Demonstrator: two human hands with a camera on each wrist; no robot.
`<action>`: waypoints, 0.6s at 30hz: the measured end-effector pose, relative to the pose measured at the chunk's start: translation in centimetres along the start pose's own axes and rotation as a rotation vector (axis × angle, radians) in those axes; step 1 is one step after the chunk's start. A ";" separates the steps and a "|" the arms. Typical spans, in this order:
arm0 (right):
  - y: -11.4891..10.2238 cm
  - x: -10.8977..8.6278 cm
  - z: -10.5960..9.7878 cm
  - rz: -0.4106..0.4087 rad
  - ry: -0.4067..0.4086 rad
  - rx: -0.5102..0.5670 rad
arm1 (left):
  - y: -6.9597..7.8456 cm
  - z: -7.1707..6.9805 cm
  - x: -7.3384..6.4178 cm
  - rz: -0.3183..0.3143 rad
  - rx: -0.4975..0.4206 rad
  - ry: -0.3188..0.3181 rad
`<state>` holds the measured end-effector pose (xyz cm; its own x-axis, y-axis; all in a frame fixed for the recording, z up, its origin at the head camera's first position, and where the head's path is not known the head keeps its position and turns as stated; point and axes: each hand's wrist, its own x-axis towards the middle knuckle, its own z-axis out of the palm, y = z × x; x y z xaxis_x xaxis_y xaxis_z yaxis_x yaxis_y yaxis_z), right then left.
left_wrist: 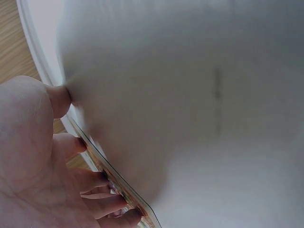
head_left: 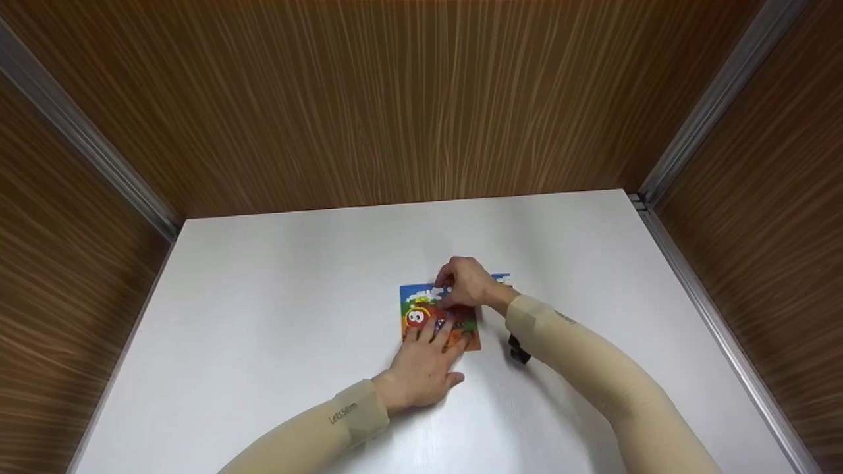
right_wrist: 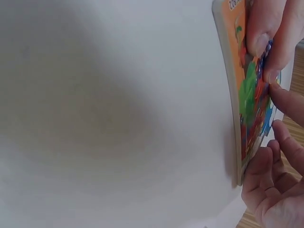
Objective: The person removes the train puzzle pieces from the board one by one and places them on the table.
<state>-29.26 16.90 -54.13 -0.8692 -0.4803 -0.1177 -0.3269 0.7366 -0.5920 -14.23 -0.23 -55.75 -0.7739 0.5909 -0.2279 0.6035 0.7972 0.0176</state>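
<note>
A colourful jigsaw puzzle board [head_left: 407,295] with a cartoon picture lies on the white table. My left hand [head_left: 421,368] rests on its near part with fingers spread and straight. The left wrist view shows those fingertips pressing along the board [left_wrist: 121,180], thumb off to the side. At the board's far side my right hand [head_left: 471,283] bends over the blue and white part, its thumb and forefinger pinching a puzzle piece there. In the right wrist view, the right hand's other fingers [right_wrist: 260,173] curl beside the board's edge; the piece is mostly hidden by the fingers.
A blue and white flat piece [head_left: 502,276] shows just past the right wrist, partly hidden by it. A small black object [head_left: 519,350] hangs under the right sleeve. Brown wood-grain panels [head_left: 408,99] enclose the table [head_left: 263,296] at the back and both sides.
</note>
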 end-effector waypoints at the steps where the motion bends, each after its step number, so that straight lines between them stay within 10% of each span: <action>1: 0.0 0.0 0.0 0.001 0.006 0.005 | 0.0 0.0 0.0 -0.001 0.000 -0.001; 18: 0.5 -0.4 -0.2 0.133 0.023 0.319 | 0.0 0.1 0.1 -0.001 -0.023 -0.008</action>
<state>-29.17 17.54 -54.29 -0.9056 -0.3765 -0.1953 -0.0805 0.6045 -0.7925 -14.31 -0.15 -55.85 -0.7729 0.5890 -0.2358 0.5979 0.8006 0.0401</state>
